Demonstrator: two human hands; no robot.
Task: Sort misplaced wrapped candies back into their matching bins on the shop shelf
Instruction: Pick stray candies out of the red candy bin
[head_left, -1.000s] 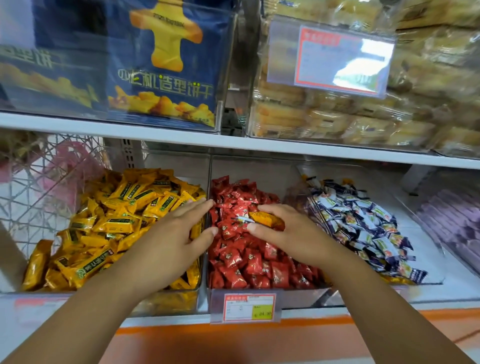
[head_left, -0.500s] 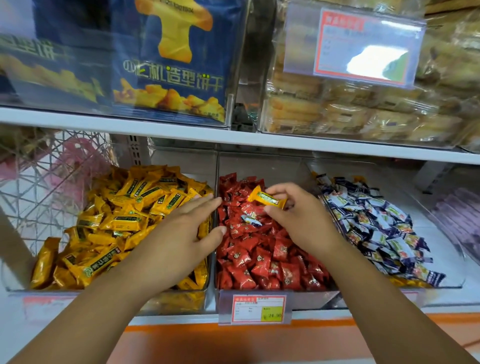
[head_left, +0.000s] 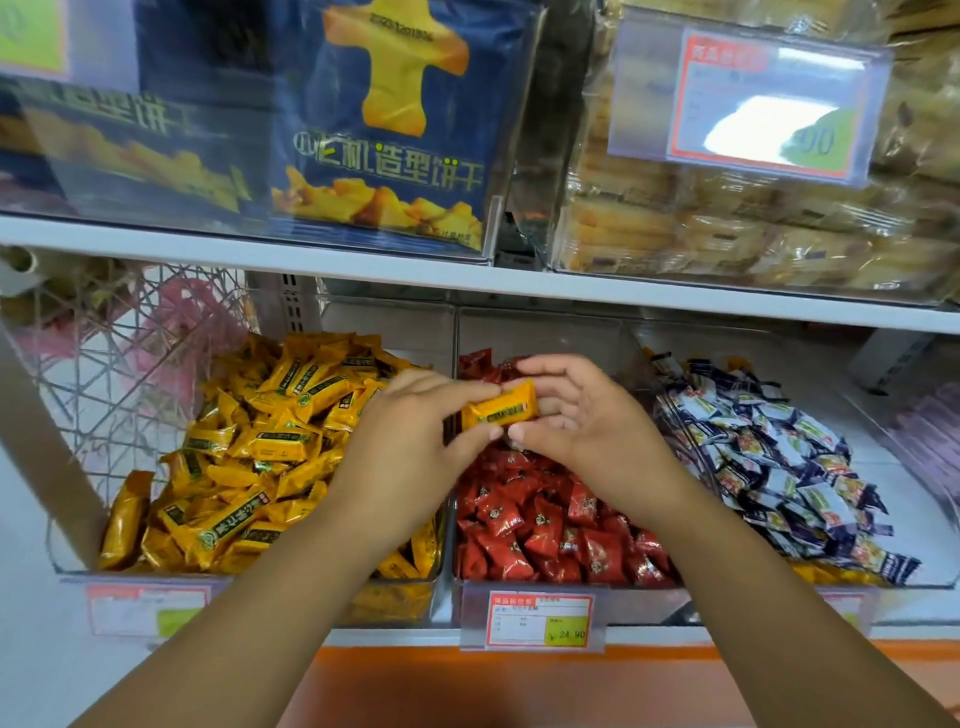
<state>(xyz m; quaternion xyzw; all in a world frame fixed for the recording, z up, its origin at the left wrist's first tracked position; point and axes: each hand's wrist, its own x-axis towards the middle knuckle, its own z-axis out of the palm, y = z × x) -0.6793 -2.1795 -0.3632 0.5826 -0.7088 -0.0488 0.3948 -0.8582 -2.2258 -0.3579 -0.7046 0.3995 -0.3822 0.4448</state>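
Our left grip (head_left: 410, 441) and right grip (head_left: 587, 421) now both pinch the candy (head_left: 501, 408), lifted clear of the red bin (head_left: 639, 603) beneath; a handover, we judge, towards the yellow bin (head_left: 395, 603) left of them.

Lower shelf (head_left: 395, 635), left to right: wire basket (head_left: 119, 364), left bin (head_left: 387, 605), middle bin (head_left: 540, 332) with price tag (head_left: 537, 621) on its front, right bin (head_left: 896, 499); one candy (head_left: 501, 409) pinched between left hand (head_left: 415, 457) and right hand (head_left: 582, 431) above the left-middle divider; upper shelf (head_left: 363, 262) above: biscuit bags (head_left: 395, 130) left, cake packs (head_left: 727, 228) right.
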